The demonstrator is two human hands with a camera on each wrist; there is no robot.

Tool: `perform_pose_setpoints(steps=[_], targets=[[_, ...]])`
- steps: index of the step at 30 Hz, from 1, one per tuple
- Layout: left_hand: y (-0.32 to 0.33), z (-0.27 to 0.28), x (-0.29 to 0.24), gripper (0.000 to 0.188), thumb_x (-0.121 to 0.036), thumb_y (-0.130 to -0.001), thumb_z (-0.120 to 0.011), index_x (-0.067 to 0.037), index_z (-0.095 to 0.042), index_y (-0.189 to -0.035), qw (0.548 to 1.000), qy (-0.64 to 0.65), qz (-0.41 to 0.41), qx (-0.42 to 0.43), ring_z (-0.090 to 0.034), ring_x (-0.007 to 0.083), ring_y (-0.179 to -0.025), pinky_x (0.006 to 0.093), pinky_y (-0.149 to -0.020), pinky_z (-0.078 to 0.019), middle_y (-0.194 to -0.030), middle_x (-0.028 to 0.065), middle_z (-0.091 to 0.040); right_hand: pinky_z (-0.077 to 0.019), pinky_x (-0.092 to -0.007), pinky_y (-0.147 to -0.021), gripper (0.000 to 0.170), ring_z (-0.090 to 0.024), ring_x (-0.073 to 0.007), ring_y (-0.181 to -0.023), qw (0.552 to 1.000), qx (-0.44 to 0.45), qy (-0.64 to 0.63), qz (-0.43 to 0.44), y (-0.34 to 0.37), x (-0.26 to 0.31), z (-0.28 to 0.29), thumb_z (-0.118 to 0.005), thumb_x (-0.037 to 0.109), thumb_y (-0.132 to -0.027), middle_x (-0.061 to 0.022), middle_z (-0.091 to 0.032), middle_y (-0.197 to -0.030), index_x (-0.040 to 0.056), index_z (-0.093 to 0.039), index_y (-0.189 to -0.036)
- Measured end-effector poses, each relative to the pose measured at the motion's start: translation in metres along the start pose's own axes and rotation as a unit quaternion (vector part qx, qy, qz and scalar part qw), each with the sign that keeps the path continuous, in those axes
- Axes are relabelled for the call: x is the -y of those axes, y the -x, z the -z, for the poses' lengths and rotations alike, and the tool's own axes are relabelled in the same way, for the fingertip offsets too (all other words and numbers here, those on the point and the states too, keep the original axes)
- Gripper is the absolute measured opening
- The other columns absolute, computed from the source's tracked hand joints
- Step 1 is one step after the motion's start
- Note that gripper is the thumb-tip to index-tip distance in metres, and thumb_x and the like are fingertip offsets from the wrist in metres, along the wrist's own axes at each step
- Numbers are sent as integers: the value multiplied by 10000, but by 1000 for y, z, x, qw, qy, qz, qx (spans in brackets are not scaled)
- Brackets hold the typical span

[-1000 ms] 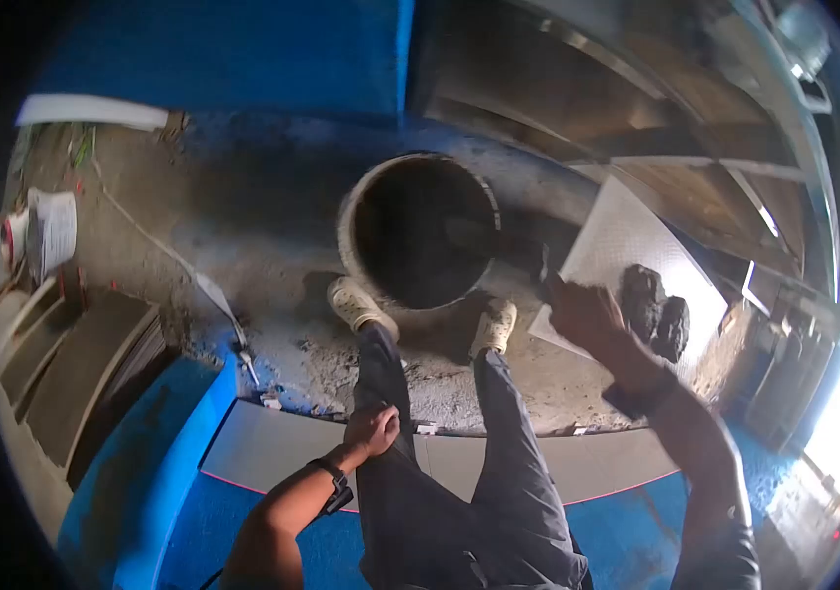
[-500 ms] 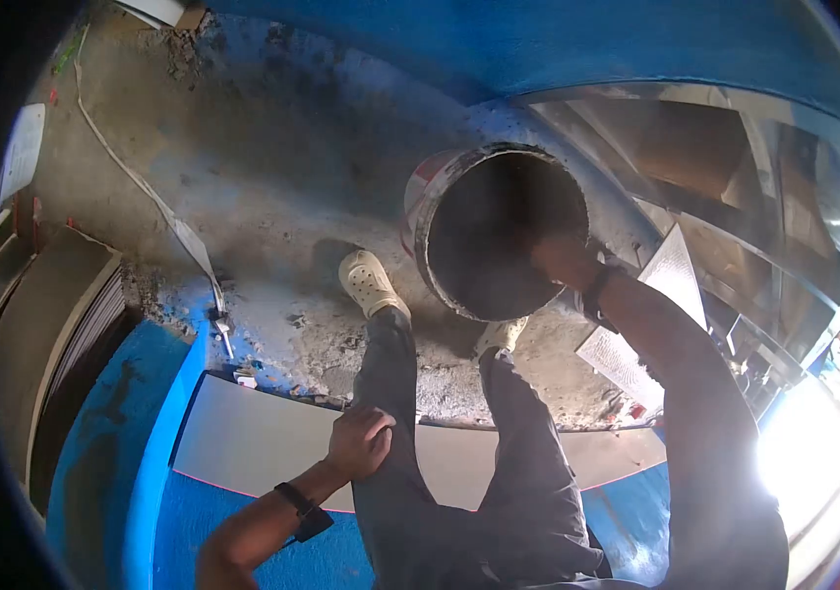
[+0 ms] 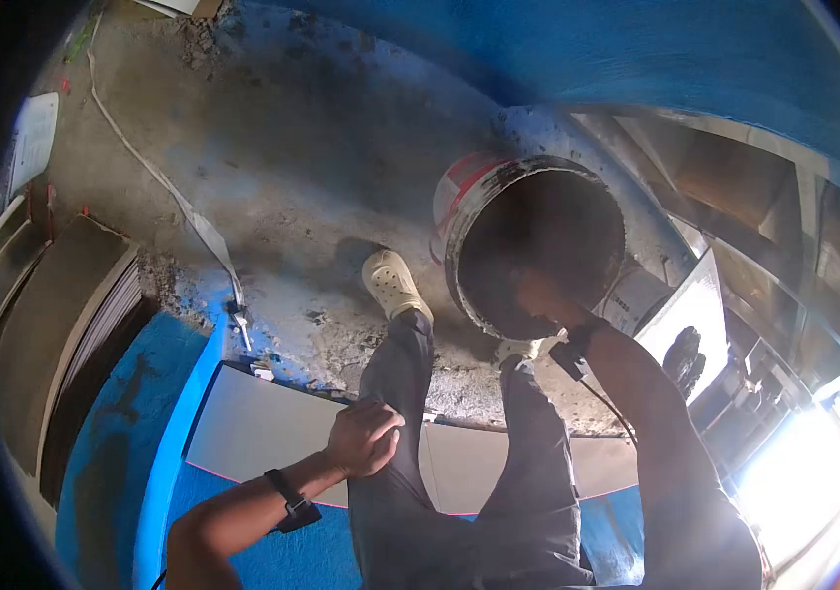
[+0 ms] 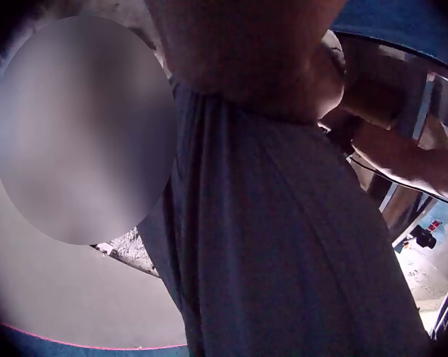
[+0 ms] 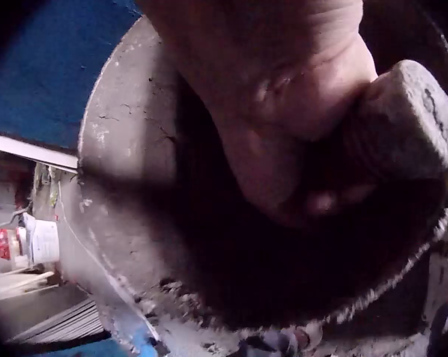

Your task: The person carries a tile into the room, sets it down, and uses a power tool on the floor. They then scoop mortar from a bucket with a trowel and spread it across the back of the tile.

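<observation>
A bucket [image 3: 451, 211] with red and white sides and a mortar-crusted rim stands by the person's right foot. My right hand [image 3: 550, 301] reaches down inside it. In the right wrist view the fingers wrap a thick, crusted trowel handle [image 5: 414, 123], its butt end pointing up near the rim; the blade is hidden in the dark of the bucket. On the left thigh of the grey trousers [image 3: 395, 383] rests my left hand [image 3: 366, 439], its fingers loosely curled and holding nothing.
A white board [image 3: 710, 295] bearing dark mortar lumps [image 3: 683, 359] lies right of the bucket. Framed panels [image 3: 735, 177] lean along the right. Stacked boards [image 3: 71, 324] stand at left, and a pale cord [image 3: 159, 177] crosses the rough floor. Pale tiles [image 3: 272, 423] edge the blue seat.
My right hand has moved from above the board, left into the bucket, with the tool. The head view has shifted, so the bucket sits further right. The left hand stays on the thigh.
</observation>
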State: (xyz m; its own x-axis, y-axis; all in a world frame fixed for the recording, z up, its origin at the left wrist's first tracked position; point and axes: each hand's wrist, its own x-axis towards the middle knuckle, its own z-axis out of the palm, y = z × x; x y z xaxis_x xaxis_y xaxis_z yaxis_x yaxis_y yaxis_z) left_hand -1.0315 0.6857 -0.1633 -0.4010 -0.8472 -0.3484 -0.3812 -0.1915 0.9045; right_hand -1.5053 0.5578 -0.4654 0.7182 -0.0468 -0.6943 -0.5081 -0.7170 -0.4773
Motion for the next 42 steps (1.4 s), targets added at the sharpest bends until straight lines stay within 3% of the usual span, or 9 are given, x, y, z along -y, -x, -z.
perform_pose_setpoints(steps=[6, 9, 12, 14, 17, 20, 25, 33, 42], targets=[[-10, -10, -8, 154, -136, -769, -596, -59, -605, -901, 999, -35, -18, 8, -606, 284, -781, 408, -715, -496, -846, 94, -618, -464, -319, -438, 152, -529, -206, -414, 851, -75, -467, -226, -2, 89, 167, -491, 97, -870, -92, -639, -656, 50, -616, -944], [1, -15, -3, 154, -140, -772, -596, -61, -606, -904, 999, -34, -4, 20, -604, 281, -791, 408, -731, -492, -850, 92, -618, -440, -309, -416, 106, -525, -168, -429, 941, -327, -82, -27, -63, 54, 84, -531, 87, -851, -60, -606, -631, 47, -593, -927], [9, -15, -5, 154, -143, -777, -594, -63, -606, -908, 999, -42, 7, 19, -604, 282, -796, 406, -741, -489, -862, 90, -617, -417, -295, -396, 103, -531, -158, -453, 783, -361, -489, 130, -102, 30, 37, -571, 79, -836, -42, -590, -644, 39, -568, -932], [13, -26, -11, 155, -144, -779, -592, -64, -606, -911, 999, -41, 6, 14, -605, 284, -798, 406, -746, -490, -871, 89, -616, -441, -325, -439, 166, -572, -165, -526, 899, -181, -384, -107, -58, 54, 91, -627, 88, -796, -61, -605, -690, 32, -555, -935], [13, -46, -21, 150, -144, -788, -589, -65, -601, -915, 998, -67, -1, 11, -607, 288, -811, 406, -752, -490, -890, 88, -613, -485, -365, -539, 229, -615, -200, -621, 840, -184, -437, -263, -13, 96, 164, -641, 121, -788, -87, -638, -760, 12, -554, -969], [16, -70, -37, 133, -151, -815, -582, -50, -612, -896, 995, -95, 12, 34, -633, 297, -811, 408, -728, -500, -899, 111, -636, -497, -435, -767, 343, -635, -406, -901, 811, -230, -451, -294, 38, 120, 200, -593, 180, -802, -219, -654, -916, -13, -568, -1084], [14, -122, -58, 107, -152, -803, -598, -72, -609, -874, 988, -152, 24, 32, -612, 310, -794, 422, -759, -501, -845, 104, -619, -503, -389, -698, 403, -636, -277, -804, 808, -253, -477, -238, 132, 135, 206, -663, 191, -757, -160, -642, -852, -7, -558, -1092], [12, -220, -52, 92, -139, -817, -567, -64, -617, -828, 973, -209, 63, 71, -604, 376, -828, 485, -748, -480, -825, 144, -614, -437, -336, -560, 289, -544, -151, -648, 740, -340, -554, -176, 399, 195, 162, -675, 205, -826, -57, -558, -723, 30, -546, -1016], [10, -241, -51, 91, -137, -813, -567, -58, -610, -828, 973, -181, 57, 127, -604, 381, -785, 485, -688, -489, -826, 157, -604, -501, -459, -705, 232, -642, -357, -863, 684, -179, -338, -621, 583, 182, -1, -588, 153, -803, -177, -639, -913, 71, -548, -1016]])
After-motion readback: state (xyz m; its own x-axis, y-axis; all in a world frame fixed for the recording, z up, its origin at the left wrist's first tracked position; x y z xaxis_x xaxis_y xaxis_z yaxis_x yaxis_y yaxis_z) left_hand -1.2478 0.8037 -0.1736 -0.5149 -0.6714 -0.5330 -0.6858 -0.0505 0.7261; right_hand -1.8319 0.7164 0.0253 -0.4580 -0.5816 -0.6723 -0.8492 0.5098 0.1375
